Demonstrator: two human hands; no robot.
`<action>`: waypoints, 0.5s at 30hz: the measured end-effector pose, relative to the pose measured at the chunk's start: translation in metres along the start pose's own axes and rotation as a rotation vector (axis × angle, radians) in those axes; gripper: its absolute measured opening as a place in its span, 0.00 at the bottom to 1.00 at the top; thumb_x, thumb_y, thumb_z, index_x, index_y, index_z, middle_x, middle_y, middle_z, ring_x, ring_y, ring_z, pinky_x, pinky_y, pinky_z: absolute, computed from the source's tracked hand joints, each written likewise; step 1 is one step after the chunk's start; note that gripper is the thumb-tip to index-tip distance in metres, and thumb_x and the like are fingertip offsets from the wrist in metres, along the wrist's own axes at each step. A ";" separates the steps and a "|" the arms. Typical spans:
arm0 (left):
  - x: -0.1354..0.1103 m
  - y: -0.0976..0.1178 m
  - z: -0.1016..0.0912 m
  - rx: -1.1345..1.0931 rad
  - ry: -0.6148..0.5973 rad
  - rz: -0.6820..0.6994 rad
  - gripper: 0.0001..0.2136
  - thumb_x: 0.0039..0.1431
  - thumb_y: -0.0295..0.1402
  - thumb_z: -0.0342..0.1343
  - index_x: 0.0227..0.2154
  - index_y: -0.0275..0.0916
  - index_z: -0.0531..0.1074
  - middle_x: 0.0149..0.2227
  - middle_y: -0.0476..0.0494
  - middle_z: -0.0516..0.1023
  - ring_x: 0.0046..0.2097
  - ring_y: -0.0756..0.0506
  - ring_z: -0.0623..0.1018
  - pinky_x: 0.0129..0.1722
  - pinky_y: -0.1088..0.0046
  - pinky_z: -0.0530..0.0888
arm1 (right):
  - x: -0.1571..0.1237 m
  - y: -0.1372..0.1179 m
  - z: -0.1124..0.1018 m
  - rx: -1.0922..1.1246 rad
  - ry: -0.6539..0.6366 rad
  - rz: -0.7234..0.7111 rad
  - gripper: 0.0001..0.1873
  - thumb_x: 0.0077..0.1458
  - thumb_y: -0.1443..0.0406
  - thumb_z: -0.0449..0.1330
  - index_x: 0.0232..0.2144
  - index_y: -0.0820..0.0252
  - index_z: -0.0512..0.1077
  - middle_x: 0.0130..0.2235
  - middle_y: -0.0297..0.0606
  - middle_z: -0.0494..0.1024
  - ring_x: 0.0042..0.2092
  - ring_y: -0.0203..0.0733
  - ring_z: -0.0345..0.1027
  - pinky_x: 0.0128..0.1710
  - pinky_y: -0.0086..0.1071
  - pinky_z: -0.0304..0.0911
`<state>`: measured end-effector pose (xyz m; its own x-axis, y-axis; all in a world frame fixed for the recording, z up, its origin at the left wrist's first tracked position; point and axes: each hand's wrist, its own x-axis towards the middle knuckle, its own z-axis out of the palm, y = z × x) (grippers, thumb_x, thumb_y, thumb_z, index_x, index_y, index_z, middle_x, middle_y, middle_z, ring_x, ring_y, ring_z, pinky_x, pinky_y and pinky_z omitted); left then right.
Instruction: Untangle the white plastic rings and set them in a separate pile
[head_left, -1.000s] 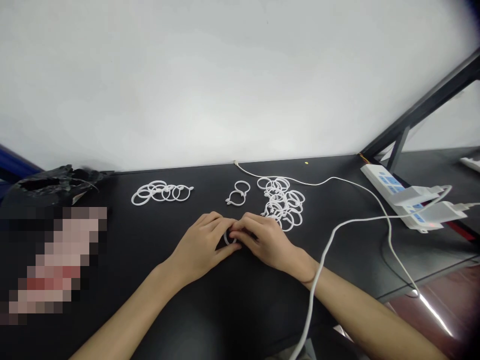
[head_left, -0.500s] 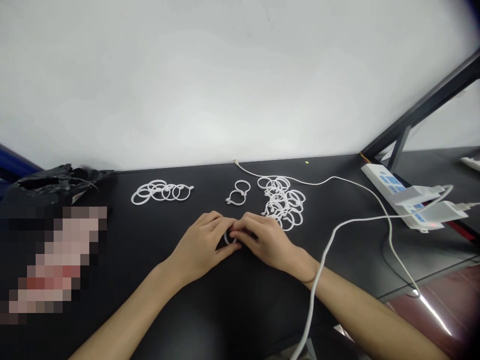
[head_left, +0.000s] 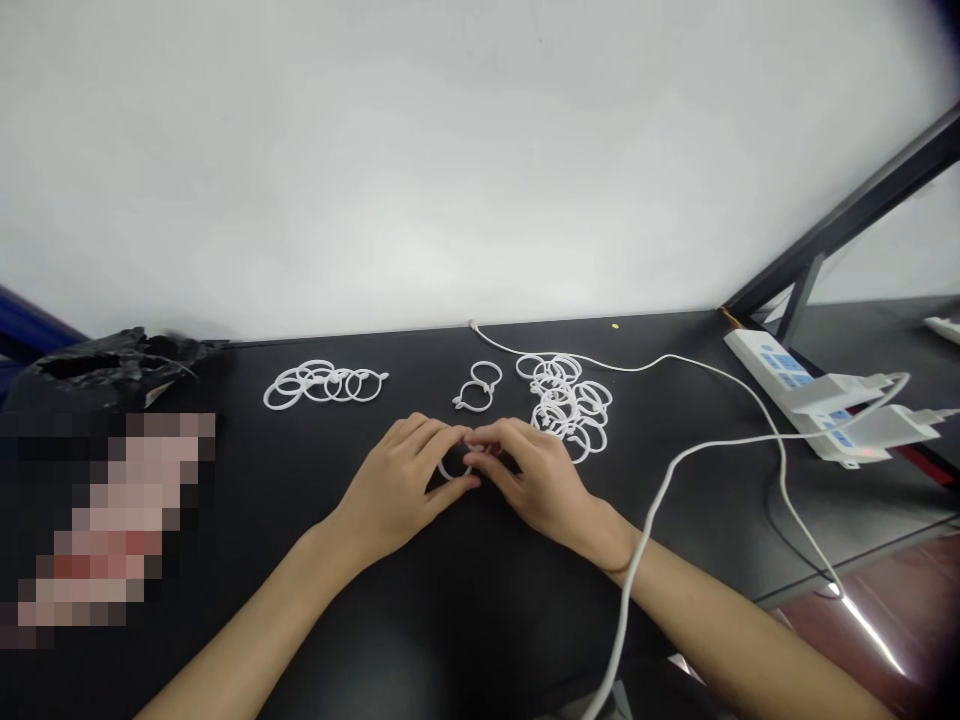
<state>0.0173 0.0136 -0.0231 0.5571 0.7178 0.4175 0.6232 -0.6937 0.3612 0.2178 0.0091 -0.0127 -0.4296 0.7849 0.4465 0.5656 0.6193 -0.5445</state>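
Between my hands is a white curtain ring [head_left: 447,473], a thin plastic hoop partly hidden by my fingers. My left hand [head_left: 399,485] curls around its left side, with the thumb below and the fingers above. The thumb and fingertips of my right hand [head_left: 538,478] pinch the ring's right side, where a small white tab shows. Just beyond my hands, two similar rings [head_left: 475,396] lie touching each other. A tangled heap of white rings [head_left: 592,392] rests behind my right hand. Farther left, several rings overlap in a row [head_left: 363,386].
A white power strip [head_left: 772,365] with plugged-in adapters stands at the right. Its white cable [head_left: 660,500] hangs in front of my right forearm, and a thinner cord [head_left: 709,362] runs along the back. Black plastic [head_left: 112,365] lies at the left, near a pixelated patch.
The held ring has shifted slightly left and turned between my fingers. My right fingertips have moved a little on it. The other rings lie as before.
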 end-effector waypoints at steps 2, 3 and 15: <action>0.000 -0.008 -0.003 0.076 0.055 -0.046 0.15 0.66 0.40 0.52 0.49 0.37 0.68 0.43 0.42 0.77 0.45 0.41 0.73 0.49 0.61 0.70 | 0.002 0.001 0.000 -0.132 0.014 0.025 0.11 0.64 0.61 0.57 0.47 0.59 0.69 0.39 0.40 0.78 0.40 0.42 0.71 0.40 0.36 0.69; -0.001 -0.014 -0.006 0.124 0.078 -0.086 0.15 0.66 0.40 0.51 0.50 0.37 0.68 0.44 0.41 0.77 0.46 0.41 0.74 0.51 0.60 0.70 | 0.003 0.002 0.000 -0.210 0.010 0.027 0.12 0.64 0.62 0.57 0.47 0.61 0.69 0.41 0.43 0.77 0.42 0.44 0.71 0.42 0.39 0.69; -0.017 -0.085 -0.049 0.423 0.144 -0.732 0.23 0.65 0.35 0.44 0.59 0.27 0.62 0.57 0.27 0.68 0.59 0.29 0.67 0.55 0.48 0.68 | 0.012 0.011 0.014 -0.626 -0.111 -0.053 0.11 0.63 0.64 0.57 0.44 0.65 0.74 0.50 0.45 0.77 0.54 0.55 0.64 0.54 0.46 0.64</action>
<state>-0.0724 0.0579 -0.0198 -0.1228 0.9420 0.3123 0.9669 0.0426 0.2518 0.2095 0.0258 -0.0231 -0.5197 0.7714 0.3673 0.8314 0.5555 0.0098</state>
